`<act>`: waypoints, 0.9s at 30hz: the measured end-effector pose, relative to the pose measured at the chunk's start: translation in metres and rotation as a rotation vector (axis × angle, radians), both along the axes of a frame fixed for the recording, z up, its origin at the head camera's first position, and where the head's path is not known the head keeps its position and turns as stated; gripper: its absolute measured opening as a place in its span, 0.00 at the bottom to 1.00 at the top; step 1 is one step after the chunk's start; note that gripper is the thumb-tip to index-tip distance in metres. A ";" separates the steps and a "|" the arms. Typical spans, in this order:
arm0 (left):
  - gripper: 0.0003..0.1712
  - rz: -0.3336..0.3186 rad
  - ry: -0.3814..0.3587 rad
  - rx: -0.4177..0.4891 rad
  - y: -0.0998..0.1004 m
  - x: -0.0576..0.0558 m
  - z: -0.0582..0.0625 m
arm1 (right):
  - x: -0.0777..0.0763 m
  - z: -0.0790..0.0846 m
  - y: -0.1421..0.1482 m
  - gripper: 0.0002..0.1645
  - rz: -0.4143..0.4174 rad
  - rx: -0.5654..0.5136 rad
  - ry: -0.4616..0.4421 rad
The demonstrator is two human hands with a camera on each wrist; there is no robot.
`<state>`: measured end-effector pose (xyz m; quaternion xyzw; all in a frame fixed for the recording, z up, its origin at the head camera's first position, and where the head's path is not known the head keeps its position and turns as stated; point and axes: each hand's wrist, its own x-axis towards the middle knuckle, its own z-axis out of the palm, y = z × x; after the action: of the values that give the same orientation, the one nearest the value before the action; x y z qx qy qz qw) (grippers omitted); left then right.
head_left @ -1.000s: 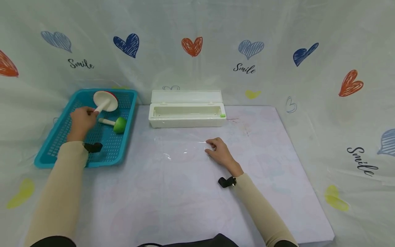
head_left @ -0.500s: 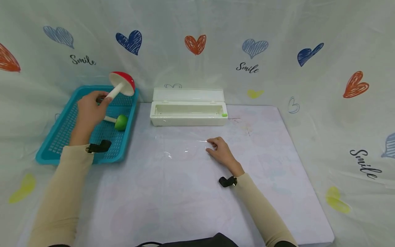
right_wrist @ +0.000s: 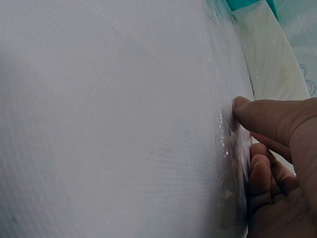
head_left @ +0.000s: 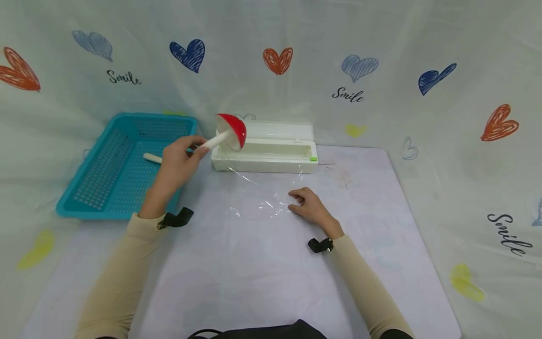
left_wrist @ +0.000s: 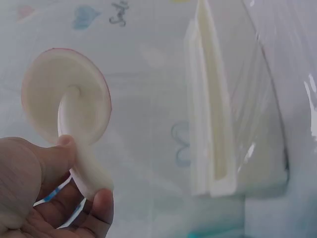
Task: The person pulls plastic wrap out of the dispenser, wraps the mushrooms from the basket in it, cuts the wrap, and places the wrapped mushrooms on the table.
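My left hand [head_left: 179, 162] holds a toy mushroom [head_left: 233, 133] by its white stem. The cap is red outside and white underneath; the left wrist view shows the stem [left_wrist: 89, 171] between thumb and fingers. Behind the mushroom stands a white cling film box [head_left: 264, 165], lid raised, with a small green piece at its right end. Clear cling film [head_left: 267, 205] stretches from the box over the table. At the film's near edge, my right hand [head_left: 311, 207] has curled fingers with the film [right_wrist: 225, 148] between thumb and fingers in the right wrist view.
A blue-green basket [head_left: 97, 188] stands at the left. In it lies a second mushroom, its pale stem [head_left: 151, 157] showing and its cap hidden by my left hand. A patterned curtain [head_left: 305, 28] hangs behind the white table [head_left: 254, 273].
My left hand has lifted the red mushroom out of the basket and carried it right, to the front of the box. The right hand has stayed in place; the film shows more glints.
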<state>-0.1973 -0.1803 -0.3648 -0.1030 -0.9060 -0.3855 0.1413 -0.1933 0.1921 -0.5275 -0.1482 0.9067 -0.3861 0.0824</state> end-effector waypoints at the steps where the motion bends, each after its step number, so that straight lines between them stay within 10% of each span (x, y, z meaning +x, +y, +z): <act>1: 0.18 -0.019 0.000 0.009 0.006 0.001 -0.004 | 0.000 0.000 0.001 0.24 0.003 0.003 -0.001; 18: 0.09 -0.207 -0.145 0.033 0.085 0.007 -0.103 | -0.003 -0.006 0.001 0.24 0.013 -0.018 -0.012; 27: 0.11 -0.253 -0.227 0.028 0.102 0.004 -0.130 | -0.001 -0.003 0.003 0.26 -0.001 -0.022 -0.001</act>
<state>-0.1933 -0.0779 -0.4948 -0.1700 -0.8904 -0.4221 -0.0101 -0.1942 0.1952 -0.5308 -0.1484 0.9024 -0.3964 0.0811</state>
